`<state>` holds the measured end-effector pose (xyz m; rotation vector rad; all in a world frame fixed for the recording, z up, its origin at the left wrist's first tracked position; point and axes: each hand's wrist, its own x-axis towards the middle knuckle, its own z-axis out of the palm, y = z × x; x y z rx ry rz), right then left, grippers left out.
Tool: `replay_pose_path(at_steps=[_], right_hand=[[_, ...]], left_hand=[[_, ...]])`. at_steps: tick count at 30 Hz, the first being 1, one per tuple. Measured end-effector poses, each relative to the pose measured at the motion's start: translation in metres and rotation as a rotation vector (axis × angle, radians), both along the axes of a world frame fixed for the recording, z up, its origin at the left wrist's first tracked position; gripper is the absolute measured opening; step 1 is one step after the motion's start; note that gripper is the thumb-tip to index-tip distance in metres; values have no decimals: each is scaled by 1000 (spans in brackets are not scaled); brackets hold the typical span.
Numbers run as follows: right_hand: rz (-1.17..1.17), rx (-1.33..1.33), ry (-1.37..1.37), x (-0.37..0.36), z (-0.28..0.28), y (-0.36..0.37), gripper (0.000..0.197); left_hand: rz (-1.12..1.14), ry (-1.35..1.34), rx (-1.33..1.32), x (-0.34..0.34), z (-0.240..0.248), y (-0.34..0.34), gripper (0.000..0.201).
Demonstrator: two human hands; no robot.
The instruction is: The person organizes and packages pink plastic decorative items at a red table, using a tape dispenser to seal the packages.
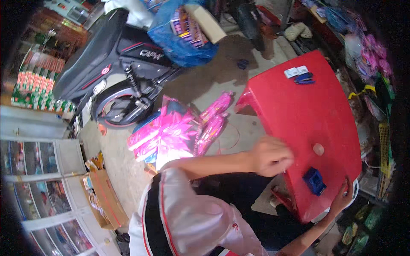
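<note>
My left hand [273, 157] is raised over the left edge of a red table [299, 115]. Its fingers are curled and slightly blurred, and whatever they may hold is hidden. My right hand [341, 198] rests at the table's near right edge with its fingers stretched out, beside a white rounded object [355, 189] that is partly covered. Between the hands, a dark blue box-shaped object [314, 181] lies on the tabletop. Just beyond it sits a small pinkish, translucent round piece [318, 149].
A blue stapler [304, 79] and small white packs [296, 71] lie at the table's far end. Pink shiny packages [171, 132] are on the floor to the left, near a parked motorbike [128, 59]. A cardboard box [102, 198] stands beside glass-fronted drawers [40, 183].
</note>
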<state>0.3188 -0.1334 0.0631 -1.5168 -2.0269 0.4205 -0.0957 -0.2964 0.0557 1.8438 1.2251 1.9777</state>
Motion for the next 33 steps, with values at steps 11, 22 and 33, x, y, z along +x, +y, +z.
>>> replay_pose_path(at_steps=[11, 22, 33], right_hand=[[-17, 48, -194, -8, 4, 0, 42], [11, 56, -61, 43, -30, 22, 44], [-14, 28, -1, 47, -22, 13, 45]], left_hand=[[1604, 181, -1123, -161, -260, -411, 56], [1486, 254, -1150, -203, -329, -434, 35], [1013, 182, -1001, -105, -214, -326, 14]])
